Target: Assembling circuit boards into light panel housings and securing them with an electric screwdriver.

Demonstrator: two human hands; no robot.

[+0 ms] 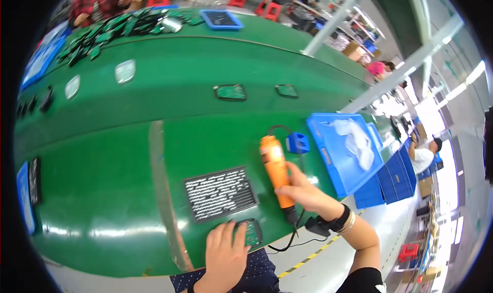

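Note:
My right hand [303, 189] is closed around an orange electric screwdriver [276, 165] that lies slanted over the green bench, its narrow black end toward me. A black cord runs near that end. Beside the bench's front edge, my left hand [226, 249] lies with fingers stretched out, touching a green circuit board in a dark frame [252, 233] and covering part of it. Just beyond that hand is a black tray [221, 194] with rows of small, light-coloured pieces, too small to name. A small blue block-shaped holder [298, 143] stands right of the screwdriver's far end.
At right stands a blue bin [328, 154] with clear plastic in it. Farther off lie two framed boards [230, 92], two clear covers [125, 71] and a heap of boards [118, 28]. Tape [163, 190] crosses the bench. A person in a checked shirt [97, 3] sits opposite.

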